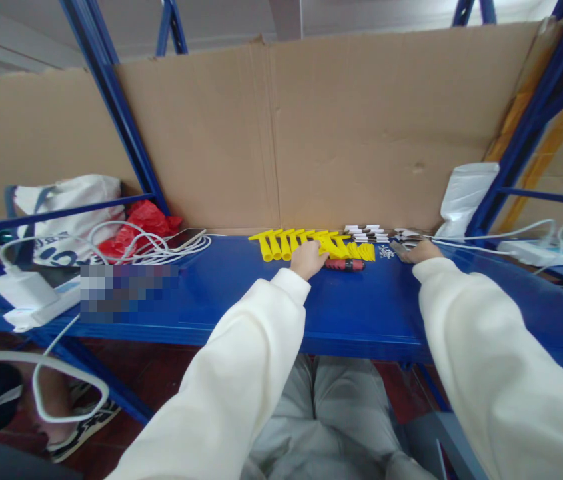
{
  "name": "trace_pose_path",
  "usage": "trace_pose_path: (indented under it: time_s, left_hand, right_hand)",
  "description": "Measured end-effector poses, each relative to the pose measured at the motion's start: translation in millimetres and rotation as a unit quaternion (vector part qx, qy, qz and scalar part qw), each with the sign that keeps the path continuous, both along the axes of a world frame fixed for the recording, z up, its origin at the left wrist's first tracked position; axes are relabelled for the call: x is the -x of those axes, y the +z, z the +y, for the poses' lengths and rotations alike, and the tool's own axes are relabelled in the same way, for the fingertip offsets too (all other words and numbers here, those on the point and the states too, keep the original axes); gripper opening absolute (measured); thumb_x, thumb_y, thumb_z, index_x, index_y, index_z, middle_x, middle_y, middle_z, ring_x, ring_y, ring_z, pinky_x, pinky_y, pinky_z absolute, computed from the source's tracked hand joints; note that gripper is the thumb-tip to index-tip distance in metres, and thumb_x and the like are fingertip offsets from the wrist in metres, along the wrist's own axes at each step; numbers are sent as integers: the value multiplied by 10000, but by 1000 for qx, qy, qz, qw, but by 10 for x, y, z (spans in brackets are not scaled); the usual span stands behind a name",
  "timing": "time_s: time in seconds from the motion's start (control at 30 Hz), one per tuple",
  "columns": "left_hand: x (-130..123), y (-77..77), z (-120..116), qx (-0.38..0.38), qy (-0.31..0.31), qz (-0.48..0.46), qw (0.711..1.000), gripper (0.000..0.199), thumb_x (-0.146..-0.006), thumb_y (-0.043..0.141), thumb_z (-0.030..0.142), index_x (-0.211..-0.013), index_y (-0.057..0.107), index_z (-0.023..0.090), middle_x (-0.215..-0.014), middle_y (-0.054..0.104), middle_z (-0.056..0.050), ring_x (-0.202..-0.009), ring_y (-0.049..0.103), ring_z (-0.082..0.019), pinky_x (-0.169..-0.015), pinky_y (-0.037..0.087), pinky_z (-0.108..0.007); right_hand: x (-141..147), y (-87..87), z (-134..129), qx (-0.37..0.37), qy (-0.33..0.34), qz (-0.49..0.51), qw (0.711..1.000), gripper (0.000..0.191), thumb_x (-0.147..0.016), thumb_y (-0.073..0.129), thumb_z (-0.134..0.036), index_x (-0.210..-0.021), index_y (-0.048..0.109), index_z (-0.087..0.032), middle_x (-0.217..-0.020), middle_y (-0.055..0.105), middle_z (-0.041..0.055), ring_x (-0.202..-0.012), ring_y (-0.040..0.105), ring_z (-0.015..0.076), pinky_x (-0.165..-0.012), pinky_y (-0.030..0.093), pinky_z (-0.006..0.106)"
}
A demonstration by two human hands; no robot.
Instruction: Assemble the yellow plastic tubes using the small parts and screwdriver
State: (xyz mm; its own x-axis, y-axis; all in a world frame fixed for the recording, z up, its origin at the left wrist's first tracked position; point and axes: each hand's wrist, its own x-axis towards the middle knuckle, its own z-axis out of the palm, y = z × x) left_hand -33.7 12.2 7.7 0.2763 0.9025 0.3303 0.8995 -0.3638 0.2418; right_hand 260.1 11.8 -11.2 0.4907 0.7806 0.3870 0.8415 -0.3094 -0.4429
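Left grip (308, 259) touches a bright yellow piece (324, 249).

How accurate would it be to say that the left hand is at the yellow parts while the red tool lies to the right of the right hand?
Not quite: the red tool lies between the left hand and the right hand, as the head view shows. The left hand is indeed at the yellow parts.

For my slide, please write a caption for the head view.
Left hand at yellow parts, right hand at grey pieces, red tool between, over blue shelf.
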Motion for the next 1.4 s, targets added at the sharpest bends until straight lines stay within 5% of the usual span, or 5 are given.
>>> trace_pose_path:
  time_s: [0.2,0.6,0.77,1.07,1.4]
  left_hand:
    - [2,1,-1,1,-1,-5,1000,304,-914,540,344,-1116,673,159,-1164,703,-133,-1116,645,-254,-903,502,-324]
    - [4,-7,4,-7,-7,3,1000,305,-918,527,347,-1101,676,153,-1145,710,-135,-1108,648,-256,-895,504,-326]
    - [-7,3,-8,0,-2,2,1000,309,-918,533,347,-1114,678,158,-1152,709,-130,-1116,644,-254,-903,501,-325]
    - [-58,-29,-18,-17,-26,-1,1000,328,-921,539,357,-1151,676,169,-1171,698,-120,-1109,645,-261,-928,499,-339]
    - [-54,-24,4,-35,-28,-28,999,316,-934,523,359,-1162,671,198,-1144,703,-103,-1111,640,-240,-942,487,-320]
  right_hand:
    - [25,44,24,19,0,4,1000,381,-772,649,-412,-989,721,-107,-1023,711,185,-999,678,298,-840,526,362]
    - [214,218,20,20,6,20,1000,297,-782,593,-302,-503,584,-200,-584,628,101,-854,684,301,-735,526,370]
    - [419,252,16,-29,105,63,992,301,-750,623,-236,-465,536,-189,-458,517,34,-663,617,228,-652,482,324]
    - [1081,144,40,-116,326,129,929,220,-744,591,-308,-567,564,-180,-615,621,22,-625,550,149,-641,454,278]
    - [1222,137,144,-76,264,137,952,236,-756,570,-249,-543,478,-205,-550,523,-17,-589,498,132,-601,397,257]
